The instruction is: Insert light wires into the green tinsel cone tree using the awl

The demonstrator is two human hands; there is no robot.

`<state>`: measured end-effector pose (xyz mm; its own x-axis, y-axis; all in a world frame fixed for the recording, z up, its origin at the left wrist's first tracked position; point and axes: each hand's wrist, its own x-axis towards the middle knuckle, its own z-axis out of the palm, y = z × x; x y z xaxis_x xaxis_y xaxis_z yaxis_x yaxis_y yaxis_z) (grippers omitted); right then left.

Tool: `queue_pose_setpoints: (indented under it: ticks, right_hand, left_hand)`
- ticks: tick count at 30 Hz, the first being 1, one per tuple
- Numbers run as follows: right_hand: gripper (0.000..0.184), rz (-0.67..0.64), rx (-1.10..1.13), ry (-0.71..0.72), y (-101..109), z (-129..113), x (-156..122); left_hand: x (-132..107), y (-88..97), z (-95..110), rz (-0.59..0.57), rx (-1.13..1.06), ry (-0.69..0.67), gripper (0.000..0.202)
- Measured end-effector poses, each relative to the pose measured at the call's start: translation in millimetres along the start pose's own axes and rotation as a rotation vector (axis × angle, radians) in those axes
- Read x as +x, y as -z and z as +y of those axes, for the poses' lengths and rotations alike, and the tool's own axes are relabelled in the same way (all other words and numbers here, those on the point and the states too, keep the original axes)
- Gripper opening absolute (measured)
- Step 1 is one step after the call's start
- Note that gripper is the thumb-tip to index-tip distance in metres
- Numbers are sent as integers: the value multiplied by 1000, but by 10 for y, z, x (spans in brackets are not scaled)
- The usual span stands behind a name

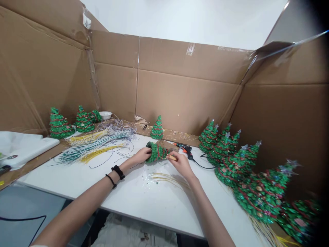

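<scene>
A small green beaded Christmas tree (156,152) lies on its side above the white table (144,202), wound with red strands. My left hand (140,155) grips its wide end. My right hand (181,165) pinches a small tan piece (173,157) against the narrow end. A hot glue gun (186,150) with orange parts lies just beyond my right hand, its black cord trailing right. Loose yellow strands (167,179) and small shiny bits lie on the table below my hands.
Bundles of yellow and teal wire strands (95,147) lie to the left. Several finished beaded trees (246,175) crowd the right side, and others (61,124) stand at the back left near a white bowl (105,115). Cardboard walls (185,89) surround the table's back and sides.
</scene>
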<state>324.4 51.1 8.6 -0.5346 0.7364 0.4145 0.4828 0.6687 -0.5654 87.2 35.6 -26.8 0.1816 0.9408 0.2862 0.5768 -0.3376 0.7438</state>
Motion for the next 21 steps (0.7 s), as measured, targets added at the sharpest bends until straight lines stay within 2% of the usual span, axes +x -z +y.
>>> queue_pose_setpoints:
  ticks: [8,11,15,21]
  right_hand:
    - [17,-31,-40,16,46,31,1]
    - [17,-40,-119,16,50,19,-15]
    - [12,-52,-275,17,27,-44,-46]
    - [18,-172,-439,25,-3,-163,-66]
  left_hand:
    - [21,-22,31,35,58,-19,24]
    - [17,-15,87,30,79,-85,25]
    - [7,-20,126,19,-26,-171,26]
    - [2,-28,88,-29,-167,-71,25]
